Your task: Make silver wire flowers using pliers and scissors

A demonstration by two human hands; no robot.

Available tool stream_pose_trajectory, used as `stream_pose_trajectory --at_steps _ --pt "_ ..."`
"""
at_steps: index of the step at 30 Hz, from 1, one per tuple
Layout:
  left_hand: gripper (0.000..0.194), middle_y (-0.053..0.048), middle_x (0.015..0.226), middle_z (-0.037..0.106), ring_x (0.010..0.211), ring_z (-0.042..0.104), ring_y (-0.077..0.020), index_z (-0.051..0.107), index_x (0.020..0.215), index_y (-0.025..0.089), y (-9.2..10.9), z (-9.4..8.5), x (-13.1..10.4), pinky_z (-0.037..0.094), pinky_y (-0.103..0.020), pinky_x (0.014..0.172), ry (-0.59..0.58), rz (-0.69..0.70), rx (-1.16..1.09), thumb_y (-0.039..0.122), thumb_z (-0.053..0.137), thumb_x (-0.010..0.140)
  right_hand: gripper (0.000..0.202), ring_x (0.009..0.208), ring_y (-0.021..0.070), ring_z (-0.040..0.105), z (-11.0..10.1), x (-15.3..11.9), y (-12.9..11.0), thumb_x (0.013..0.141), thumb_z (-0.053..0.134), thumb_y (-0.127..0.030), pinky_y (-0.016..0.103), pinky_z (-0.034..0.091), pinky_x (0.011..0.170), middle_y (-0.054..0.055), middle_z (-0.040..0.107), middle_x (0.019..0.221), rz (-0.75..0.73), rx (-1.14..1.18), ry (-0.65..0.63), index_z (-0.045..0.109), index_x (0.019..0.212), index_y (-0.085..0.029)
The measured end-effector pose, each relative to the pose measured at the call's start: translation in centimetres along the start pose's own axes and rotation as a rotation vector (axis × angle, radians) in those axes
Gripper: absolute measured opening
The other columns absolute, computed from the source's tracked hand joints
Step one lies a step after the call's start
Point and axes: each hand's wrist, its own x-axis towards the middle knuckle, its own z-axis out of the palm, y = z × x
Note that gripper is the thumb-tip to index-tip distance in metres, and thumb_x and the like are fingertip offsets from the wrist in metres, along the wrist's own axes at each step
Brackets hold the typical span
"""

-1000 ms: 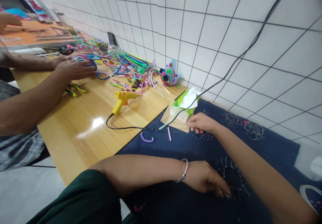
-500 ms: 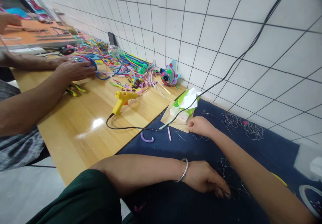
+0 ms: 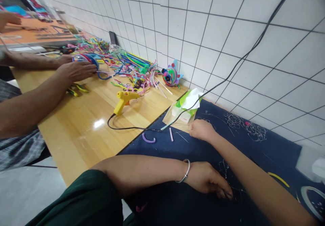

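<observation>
On the dark blue mat (image 3: 162,158), my left hand (image 3: 209,180), with a silver bangle (image 3: 186,172) at the wrist, is closed with thumb and fingertips together on thin wire. Loose loops of this thin wire (image 3: 224,168) lie just beyond the fingers. My right hand (image 3: 201,129) is closed in a pinch farther forward, beside a green tissue pack (image 3: 189,102). A fine loop of wire shows behind its knuckles; what lies between the fingertips is mostly hidden. Short straight wires and a pale pink strip (image 3: 171,134) lie left of it, with a purple curved piece (image 3: 148,138).
A yellow glue gun (image 3: 123,101) rests on the wooden table (image 3: 88,134), its cord running to the mat. Colourful pipe cleaners (image 3: 137,70) and a decorated ball (image 3: 170,76) stand by the tiled wall. At left, a co-worker's hands (image 3: 76,72) hold a striped ball. Tangled wire (image 3: 245,126) lies right.
My right hand has shifted slightly down, and the wire loop now shows above it instead of below. More of a yellow handle shows beside my right forearm. My left hand has barely moved.
</observation>
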Motion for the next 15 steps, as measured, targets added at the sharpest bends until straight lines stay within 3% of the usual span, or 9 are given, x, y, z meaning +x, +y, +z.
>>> stream_pose_trajectory --at_steps 6,12,15 --pt "0.035 -0.006 0.102 0.064 0.088 0.063 -0.0110 0.055 0.109 0.011 0.0 0.1 0.0 0.047 -0.016 0.081 0.017 -0.028 -0.011 0.001 0.040 0.079 0.033 0.076 0.0236 0.060 -0.2 -0.3 -0.2 0.060 0.053 -0.031 0.025 0.039 0.056 0.012 0.065 0.088 0.016 0.045 -0.015 0.066 0.086 -0.017" --pt "0.035 -0.004 0.102 0.064 0.089 0.063 -0.0099 0.055 0.110 0.014 0.0 0.2 0.0 0.045 -0.015 0.083 0.020 -0.065 -0.031 0.003 0.043 0.079 0.014 0.065 0.0169 0.059 -1.4 -0.8 0.7 0.057 0.056 -0.023 0.020 0.036 0.051 0.006 0.065 0.067 -0.053 0.178 -0.095 0.065 0.066 -0.016" --pt "0.037 -0.005 0.101 0.064 0.088 0.063 -0.0100 0.055 0.110 0.013 -0.1 0.1 0.0 0.045 -0.015 0.083 0.027 -0.036 -0.013 0.001 0.044 0.078 0.015 0.059 0.0131 0.057 -1.4 -1.3 1.1 0.056 0.055 -0.019 0.018 0.035 0.047 0.003 0.064 0.064 -0.076 0.284 -0.136 0.064 0.069 -0.016"
